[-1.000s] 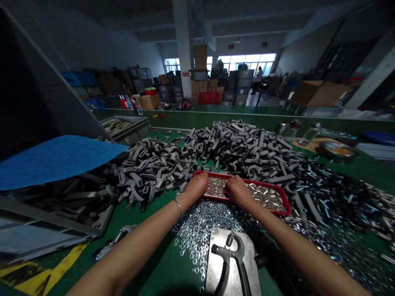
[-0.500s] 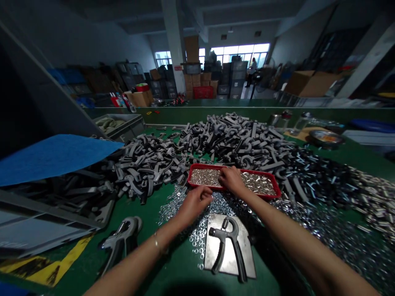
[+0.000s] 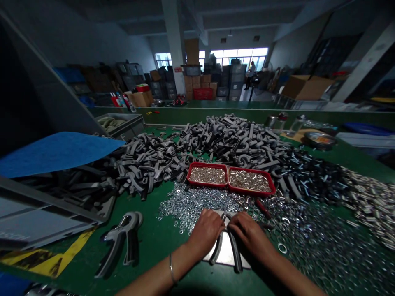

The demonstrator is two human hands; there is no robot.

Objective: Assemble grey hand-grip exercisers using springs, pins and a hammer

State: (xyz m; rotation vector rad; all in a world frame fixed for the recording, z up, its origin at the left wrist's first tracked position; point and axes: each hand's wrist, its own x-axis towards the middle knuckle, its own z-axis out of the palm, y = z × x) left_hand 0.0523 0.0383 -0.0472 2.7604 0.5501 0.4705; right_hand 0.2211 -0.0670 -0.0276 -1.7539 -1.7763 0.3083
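A grey and black hand grip strengthener (image 3: 236,251) lies on a bare metal plate (image 3: 226,250) in front of me, its two handles pointing toward me. My left hand (image 3: 207,231) is closed on the upper left of it, by the spring end. From the other side my right hand (image 3: 249,232) pinches near its curved top, and the fingertips of both hands almost meet. Whether a small part sits between the fingers is hidden. Just beyond the hands spread many loose washers (image 3: 188,207). Two red trays (image 3: 227,181) with tiny metal pins stand behind the washers.
A large heap of grey handle parts (image 3: 228,135) fills the back of the green table. Dark bolts (image 3: 311,176) and metal sleeves (image 3: 370,197) lie at right. Another grip strengthener (image 3: 121,242) rests at left, near a grey crate (image 3: 52,222). A person (image 3: 250,75) stands far off.
My right hand has come back from the red trays, and my left hand from just in front of them. Both now hold the grip strengthener on the plate.
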